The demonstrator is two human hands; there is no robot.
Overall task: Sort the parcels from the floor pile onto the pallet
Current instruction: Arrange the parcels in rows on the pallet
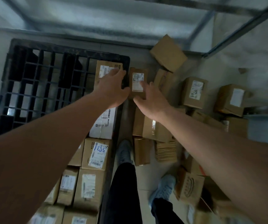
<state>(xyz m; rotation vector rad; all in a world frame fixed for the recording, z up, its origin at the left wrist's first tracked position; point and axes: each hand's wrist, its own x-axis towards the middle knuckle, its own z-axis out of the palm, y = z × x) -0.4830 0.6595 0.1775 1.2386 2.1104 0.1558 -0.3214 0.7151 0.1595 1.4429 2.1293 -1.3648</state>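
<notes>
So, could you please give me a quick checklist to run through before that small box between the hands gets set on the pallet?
1. Left hand on the small brown cardboard box with a white label: ok, at its left side.
2. Right hand gripping: not ok, fingers spread, at the box's near right corner.
3. Box lifted clear: cannot tell.
4. Free space on the black plastic grid pallet: ok, far left part is bare.
5. Footing: ok, light shoes stand on bare floor beside the pile.
</notes>
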